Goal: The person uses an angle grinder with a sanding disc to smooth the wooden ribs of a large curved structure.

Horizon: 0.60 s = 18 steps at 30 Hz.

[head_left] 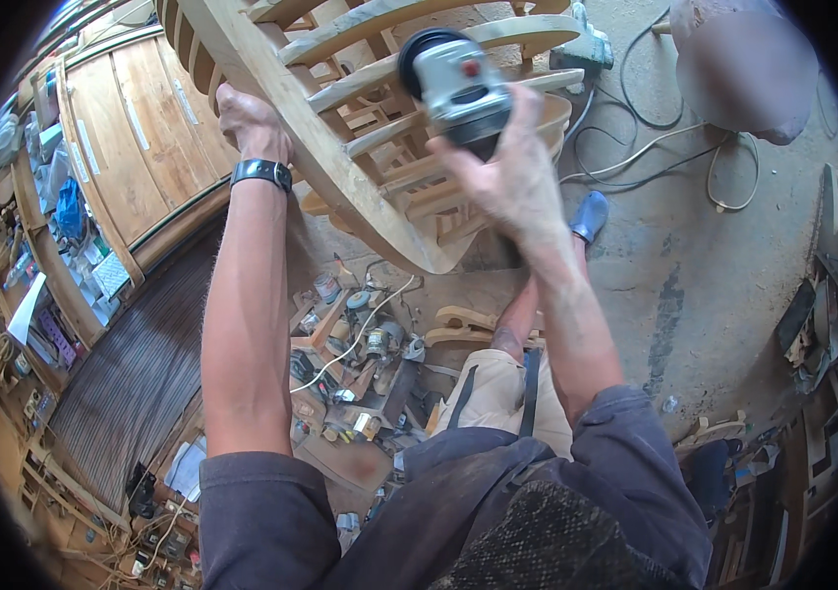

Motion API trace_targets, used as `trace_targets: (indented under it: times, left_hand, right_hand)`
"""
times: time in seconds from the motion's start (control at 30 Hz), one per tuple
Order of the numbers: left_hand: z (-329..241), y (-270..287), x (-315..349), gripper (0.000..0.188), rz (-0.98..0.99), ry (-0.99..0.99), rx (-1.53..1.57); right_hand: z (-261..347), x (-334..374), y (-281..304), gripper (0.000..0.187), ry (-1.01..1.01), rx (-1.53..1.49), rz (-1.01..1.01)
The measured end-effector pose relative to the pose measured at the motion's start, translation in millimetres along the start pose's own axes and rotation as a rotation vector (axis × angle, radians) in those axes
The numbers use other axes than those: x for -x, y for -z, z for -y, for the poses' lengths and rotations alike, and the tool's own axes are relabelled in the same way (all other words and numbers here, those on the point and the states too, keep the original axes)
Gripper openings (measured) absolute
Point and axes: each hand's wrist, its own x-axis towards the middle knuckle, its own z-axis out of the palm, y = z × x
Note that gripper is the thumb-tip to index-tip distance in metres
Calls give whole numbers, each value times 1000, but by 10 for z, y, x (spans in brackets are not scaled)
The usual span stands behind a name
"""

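A pale wooden frame (311, 152) with a curved rail and several slats slants across the upper middle. My left hand (256, 123), with a dark watch on the wrist, is closed round the rail's left side. In my right hand (512, 172) is an angle grinder (463, 87) with a grey and black body and a dark round disc. It is smeared by motion and held over the slats. I cannot tell whether the disc touches the wood.
Tools, jars and wood pieces (355, 344) crowd the floor below the frame. Cables (625, 182) loop across the concrete at right. A wooden panel (139, 113) stands at left above a dark ribbed surface (139, 339). Scrap (812, 315) lies far right, below a blurred rounded shape (748, 74).
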Motion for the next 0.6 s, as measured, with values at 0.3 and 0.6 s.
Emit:
trace_targets:
  times: [0.3,0.6]
  left_hand:
    - [-83,-159,166,63,-138,28,-66]
    - [-7,-6,-18,60,19,7,-19]
  right_hand:
    - [-160,-199,555,81,-114,19,-220]
    - [2,-9,88,79,12,44,22]
